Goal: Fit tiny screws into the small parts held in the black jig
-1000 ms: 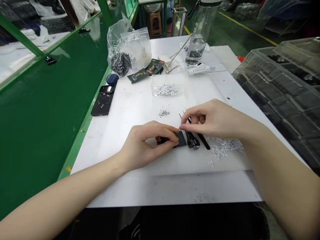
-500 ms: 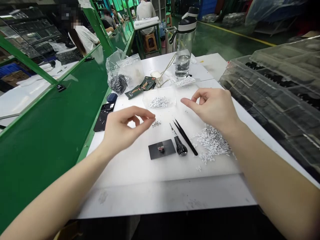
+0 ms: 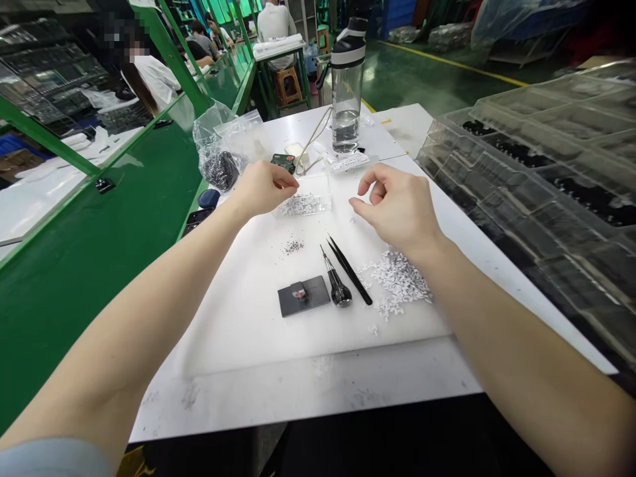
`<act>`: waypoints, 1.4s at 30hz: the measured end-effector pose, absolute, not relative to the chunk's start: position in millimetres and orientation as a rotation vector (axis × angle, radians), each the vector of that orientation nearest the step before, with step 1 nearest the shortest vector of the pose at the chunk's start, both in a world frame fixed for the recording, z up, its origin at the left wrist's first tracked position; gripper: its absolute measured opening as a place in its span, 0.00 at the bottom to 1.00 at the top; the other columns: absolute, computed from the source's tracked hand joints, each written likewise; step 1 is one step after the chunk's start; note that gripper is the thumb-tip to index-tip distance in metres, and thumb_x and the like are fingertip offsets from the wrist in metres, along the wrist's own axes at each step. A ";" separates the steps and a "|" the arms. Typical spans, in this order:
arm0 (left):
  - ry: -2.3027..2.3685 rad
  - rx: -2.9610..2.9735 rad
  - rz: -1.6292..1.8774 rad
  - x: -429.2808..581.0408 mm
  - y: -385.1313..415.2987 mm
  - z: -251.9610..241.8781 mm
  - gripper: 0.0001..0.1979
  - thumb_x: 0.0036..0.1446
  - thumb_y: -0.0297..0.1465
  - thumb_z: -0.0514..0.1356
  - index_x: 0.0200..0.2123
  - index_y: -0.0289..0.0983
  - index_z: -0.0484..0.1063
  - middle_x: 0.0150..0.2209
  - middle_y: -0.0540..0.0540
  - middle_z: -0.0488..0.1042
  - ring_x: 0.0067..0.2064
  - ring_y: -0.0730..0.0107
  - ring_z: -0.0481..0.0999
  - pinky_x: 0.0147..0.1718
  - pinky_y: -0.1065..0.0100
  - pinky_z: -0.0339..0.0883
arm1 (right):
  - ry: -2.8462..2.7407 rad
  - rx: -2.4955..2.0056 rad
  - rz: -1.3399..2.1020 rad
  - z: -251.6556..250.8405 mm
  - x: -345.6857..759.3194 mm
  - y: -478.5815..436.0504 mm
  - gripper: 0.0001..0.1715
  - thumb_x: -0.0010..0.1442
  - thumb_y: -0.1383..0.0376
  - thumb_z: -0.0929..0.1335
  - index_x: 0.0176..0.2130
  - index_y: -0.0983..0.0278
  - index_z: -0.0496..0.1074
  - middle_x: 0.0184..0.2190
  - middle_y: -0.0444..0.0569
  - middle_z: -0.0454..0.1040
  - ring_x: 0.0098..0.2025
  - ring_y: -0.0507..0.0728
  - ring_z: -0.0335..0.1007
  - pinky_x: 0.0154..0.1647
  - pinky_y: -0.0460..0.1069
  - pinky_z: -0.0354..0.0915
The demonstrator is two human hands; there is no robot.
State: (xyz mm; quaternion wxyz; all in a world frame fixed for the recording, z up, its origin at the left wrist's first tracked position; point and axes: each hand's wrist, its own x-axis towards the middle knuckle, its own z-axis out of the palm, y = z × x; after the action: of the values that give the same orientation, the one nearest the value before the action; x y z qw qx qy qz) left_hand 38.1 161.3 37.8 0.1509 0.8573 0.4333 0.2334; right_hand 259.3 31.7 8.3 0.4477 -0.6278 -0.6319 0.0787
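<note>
My left hand (image 3: 261, 187) reaches forward over the white table, fingers pinched together at the edge of a clear bag of small silvery parts (image 3: 303, 204). My right hand (image 3: 397, 209) hovers to the right of that bag, fingers loosely curled with thumb and forefinger apart, holding nothing visible. Nearer me a dark square pad (image 3: 303, 295) lies on the white mat with a small pinkish part on it. A small screwdriver (image 3: 335, 283) and black tweezers (image 3: 349, 269) lie just right of the pad. A heap of tiny white pieces (image 3: 397, 281) sits under my right forearm.
A water bottle (image 3: 346, 93), a white cable and plastic bags of dark parts (image 3: 218, 156) stand at the table's far end. Clear stacked trays (image 3: 536, 172) line the right side. A green conveyor (image 3: 99, 238) runs along the left; a phone (image 3: 196, 218) lies by it. Other people sit farther back.
Both hands left the dark pad and lifted away. My left hand went forward to the clear bag; my right moved up beside it. The pad with its small part now lies uncovered.
</note>
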 end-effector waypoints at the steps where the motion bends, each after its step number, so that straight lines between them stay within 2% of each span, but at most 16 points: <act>1: 1.243 2.470 0.647 38.7 164.2 37.8 0.05 0.46 0.27 0.66 0.28 0.38 0.82 0.27 0.47 0.81 0.30 0.65 0.77 0.36 0.61 0.72 | -1.564 -1.543 0.196 8.0 259.6 32.1 0.05 0.52 0.66 0.71 0.31 0.58 0.71 0.21 0.42 0.70 0.26 0.56 0.67 0.34 0.55 0.63; 5: 1.222 2.492 0.618 41.9 160.4 46.6 0.07 0.49 0.26 0.63 0.29 0.37 0.82 0.26 0.47 0.80 0.29 0.65 0.78 0.36 0.62 0.72 | -1.558 -1.510 0.208 8.6 259.5 32.9 0.06 0.52 0.67 0.72 0.31 0.58 0.71 0.23 0.42 0.72 0.27 0.56 0.69 0.36 0.54 0.65; 9: 1.093 2.547 0.707 53.6 125.3 60.0 0.12 0.57 0.29 0.58 0.40 0.37 0.82 0.35 0.44 0.83 0.37 0.63 0.80 0.38 0.63 0.71 | -1.535 -1.514 0.187 10.3 259.0 32.9 0.10 0.52 0.64 0.73 0.26 0.58 0.67 0.22 0.43 0.72 0.26 0.56 0.69 0.34 0.55 0.65; 11: 0.883 2.585 0.617 63.7 102.2 61.2 0.12 0.59 0.30 0.58 0.42 0.38 0.81 0.36 0.45 0.83 0.38 0.64 0.80 0.36 0.64 0.71 | -1.536 -1.514 0.171 11.1 258.9 32.6 0.13 0.53 0.63 0.73 0.24 0.58 0.65 0.22 0.44 0.71 0.26 0.56 0.68 0.34 0.55 0.64; 14: 0.573 2.604 0.336 82.1 74.2 53.9 0.08 0.55 0.27 0.63 0.35 0.42 0.82 0.32 0.52 0.83 0.33 0.71 0.80 0.35 0.70 0.71 | -1.526 -1.509 0.140 12.0 258.3 31.6 0.14 0.53 0.63 0.72 0.24 0.58 0.63 0.21 0.43 0.69 0.26 0.56 0.67 0.34 0.55 0.63; 17: 0.373 2.602 0.172 100.2 60.4 42.4 0.10 0.53 0.23 0.63 0.35 0.41 0.83 0.33 0.53 0.83 0.34 0.73 0.81 0.37 0.72 0.72 | -1.499 -1.483 0.108 11.7 257.1 30.7 0.09 0.54 0.65 0.72 0.28 0.58 0.67 0.21 0.42 0.69 0.26 0.56 0.68 0.36 0.55 0.64; 20: 0.322 2.623 0.145 113.2 55.4 35.3 0.11 0.52 0.21 0.63 0.35 0.39 0.83 0.36 0.50 0.83 0.37 0.71 0.81 0.38 0.71 0.71 | -1.468 -1.455 0.080 10.0 255.4 31.7 0.08 0.54 0.65 0.72 0.32 0.58 0.68 0.22 0.40 0.71 0.26 0.55 0.69 0.36 0.54 0.66; 26: 0.350 2.648 0.152 122.0 50.3 34.9 0.14 0.49 0.15 0.60 0.29 0.37 0.82 0.29 0.49 0.82 0.30 0.71 0.78 0.33 0.70 0.69 | -1.423 -1.462 0.005 6.2 255.8 37.5 0.16 0.53 0.65 0.74 0.26 0.57 0.62 0.19 0.38 0.65 0.23 0.56 0.65 0.35 0.56 0.65; 31: 0.405 2.565 0.184 122.8 51.5 32.9 0.11 0.47 0.17 0.62 0.28 0.37 0.82 0.27 0.52 0.81 0.30 0.73 0.79 0.33 0.72 0.72 | -1.403 -1.467 -0.030 6.9 259.8 38.0 0.16 0.52 0.69 0.73 0.27 0.57 0.62 0.20 0.39 0.62 0.24 0.56 0.62 0.34 0.55 0.63; 37: 0.520 2.443 0.416 108.8 46.8 45.8 0.14 0.44 0.14 0.61 0.31 0.35 0.81 0.30 0.50 0.80 0.30 0.73 0.78 0.34 0.71 0.77 | -1.431 -1.363 -0.013 7.5 257.9 35.5 0.10 0.55 0.70 0.72 0.33 0.57 0.67 0.19 0.37 0.63 0.22 0.53 0.60 0.33 0.52 0.62; 40: 0.595 2.310 0.746 81.6 40.3 59.6 0.15 0.47 0.14 0.63 0.36 0.35 0.80 0.32 0.50 0.78 0.31 0.75 0.77 0.35 0.71 0.79 | -1.423 -1.332 -0.021 7.5 256.4 35.1 0.12 0.55 0.70 0.71 0.28 0.58 0.64 0.19 0.37 0.64 0.22 0.52 0.61 0.32 0.51 0.62; 42: 0.658 2.217 1.102 57.4 32.7 64.0 0.16 0.48 0.15 0.66 0.39 0.36 0.80 0.32 0.51 0.78 0.32 0.76 0.78 0.35 0.71 0.80 | -1.418 -1.316 -0.031 8.3 255.8 35.0 0.15 0.54 0.71 0.71 0.26 0.58 0.61 0.19 0.38 0.64 0.22 0.51 0.62 0.32 0.50 0.62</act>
State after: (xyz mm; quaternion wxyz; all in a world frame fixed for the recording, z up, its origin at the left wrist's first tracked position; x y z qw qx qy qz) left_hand 57.4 32.7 64.0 0.2857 0.8293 0.2462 0.4123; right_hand 255.8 35.0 8.3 0.5674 -0.5601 -0.6034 -0.0131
